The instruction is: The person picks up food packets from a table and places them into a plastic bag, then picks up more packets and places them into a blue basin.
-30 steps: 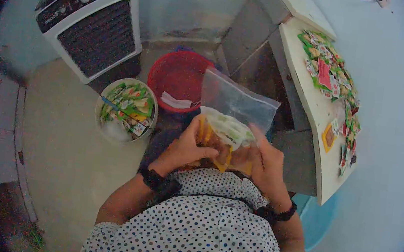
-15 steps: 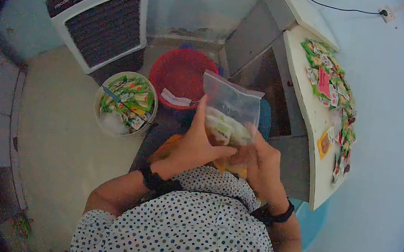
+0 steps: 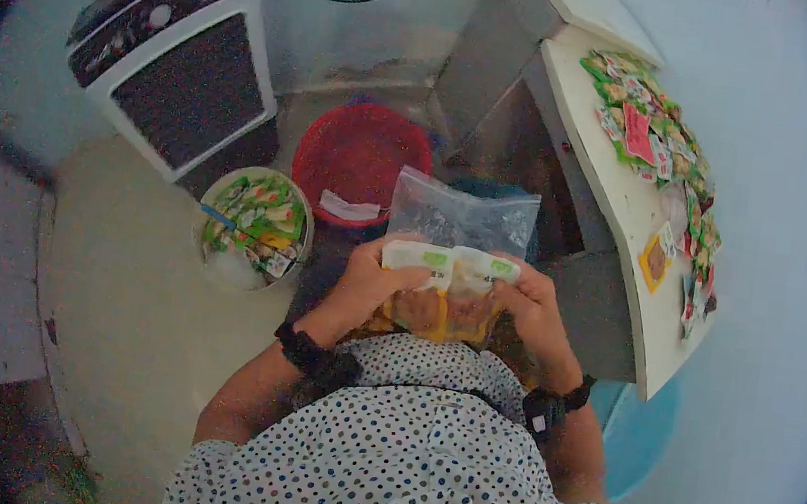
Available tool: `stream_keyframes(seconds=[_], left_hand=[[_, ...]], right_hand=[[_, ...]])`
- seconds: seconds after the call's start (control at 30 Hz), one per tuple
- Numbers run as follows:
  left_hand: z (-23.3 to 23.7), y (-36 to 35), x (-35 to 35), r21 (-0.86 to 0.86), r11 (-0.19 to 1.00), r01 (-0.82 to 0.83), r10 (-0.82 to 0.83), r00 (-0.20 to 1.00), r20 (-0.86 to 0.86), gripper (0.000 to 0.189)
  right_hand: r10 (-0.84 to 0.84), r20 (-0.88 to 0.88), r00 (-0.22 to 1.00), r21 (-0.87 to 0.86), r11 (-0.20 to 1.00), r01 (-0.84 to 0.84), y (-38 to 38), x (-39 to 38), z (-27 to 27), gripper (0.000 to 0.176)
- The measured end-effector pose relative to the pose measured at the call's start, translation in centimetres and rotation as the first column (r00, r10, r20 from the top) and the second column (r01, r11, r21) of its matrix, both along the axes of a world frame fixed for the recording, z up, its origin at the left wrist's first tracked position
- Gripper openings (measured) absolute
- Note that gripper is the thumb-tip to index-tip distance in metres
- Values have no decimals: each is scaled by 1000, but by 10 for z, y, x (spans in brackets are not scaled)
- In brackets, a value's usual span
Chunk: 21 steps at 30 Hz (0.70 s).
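A clear zip-lock bag (image 3: 465, 211) lies in front of my body, its see-through top part spreading away from me. Two snack packets (image 3: 445, 310), white on top with green labels and yellow-brown below, sit side by side in its lower part. My left hand (image 3: 364, 286) grips the left side, thumb laid across the left packet. On the other side, my right hand (image 3: 539, 315) is closed on the bag with its thumb on the right packet. The fingers behind the bag are hidden.
A red basin (image 3: 361, 141) holding a white strip stands ahead. To its left is a white bucket (image 3: 247, 278) of green packets, beside an air cooler (image 3: 188, 75). Many packets (image 3: 655, 132) cover part of the white tabletop (image 3: 583, 103) at right. A blue tub (image 3: 643, 438) stands below it.
The bag has been turned from a tilt to nearly level and squared up, so both packets face up side by side. My hands now hold it evenly by its two sides.
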<state>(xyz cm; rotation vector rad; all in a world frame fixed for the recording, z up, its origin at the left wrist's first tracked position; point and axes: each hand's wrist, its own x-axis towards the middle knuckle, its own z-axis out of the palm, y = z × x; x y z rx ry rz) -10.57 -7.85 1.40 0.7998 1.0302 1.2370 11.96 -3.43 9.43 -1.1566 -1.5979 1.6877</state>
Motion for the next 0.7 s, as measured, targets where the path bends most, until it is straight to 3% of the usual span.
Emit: stream_keyframes(seconds=[0.1, 0.33, 0.43, 0.5, 0.6, 0.7], left_hand=[[-4, 11, 1, -5, 996, 92, -92, 996, 18, 35], [13, 34, 2, 16, 968, 249, -236, 937, -258, 37], [28, 39, 13, 27, 980, 195, -185, 960, -210, 37], [24, 42, 20, 60, 989, 135, -129, 987, -91, 37], [10, 49, 22, 30, 995, 97, -96, 994, -47, 31], [4, 53, 18, -20, 989, 149, -149, 951, -273, 19]], right_hand=[[1, -166, 986, -204, 978, -35, 5, 13, -22, 33], [-57, -58, 997, -21, 998, 56, 31, 31, -38, 35], [-49, -74, 996, 66, 996, 54, 37, 33, -51, 35], [-53, -66, 996, 147, 987, 63, 38, 36, -66, 35], [-121, -159, 980, 167, 975, 148, 36, 37, -72, 33], [-128, -221, 967, 222, 959, 177, 33, 41, -76, 27]])
